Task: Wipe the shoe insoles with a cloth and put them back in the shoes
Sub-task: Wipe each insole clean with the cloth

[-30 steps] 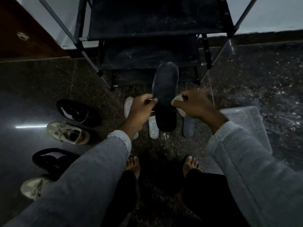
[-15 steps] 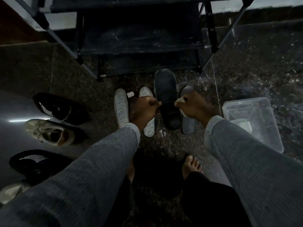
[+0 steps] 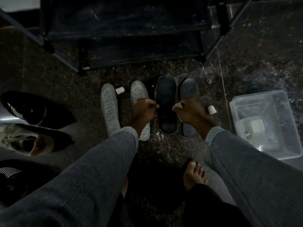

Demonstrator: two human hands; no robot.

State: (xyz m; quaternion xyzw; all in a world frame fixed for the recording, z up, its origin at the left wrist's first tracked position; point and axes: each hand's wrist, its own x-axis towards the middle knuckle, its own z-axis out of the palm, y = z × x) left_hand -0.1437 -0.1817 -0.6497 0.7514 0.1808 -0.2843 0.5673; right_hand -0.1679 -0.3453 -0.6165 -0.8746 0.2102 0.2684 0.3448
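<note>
At the far left edge a black shoe lies on the dark speckled floor, with a beige sneaker just below it and a black shoe with white stripes lower still. Toward the middle, a pale insole lies flat, and a small white roll sits between its toe and that of a second pale insole. The left hand, over that second insole, has its fingers curled, pinching the left edge of a black insole. The black insole is low over the floor or on it; I cannot tell which. The right hand pinches its right edge while clutching a pale cloth. A grey insole lies just beside the black one, partly under the right hand, and another white roll sits near that hand. At the right stands a clear plastic bin. A dark shoe rack stands beyond the insoles.
</note>
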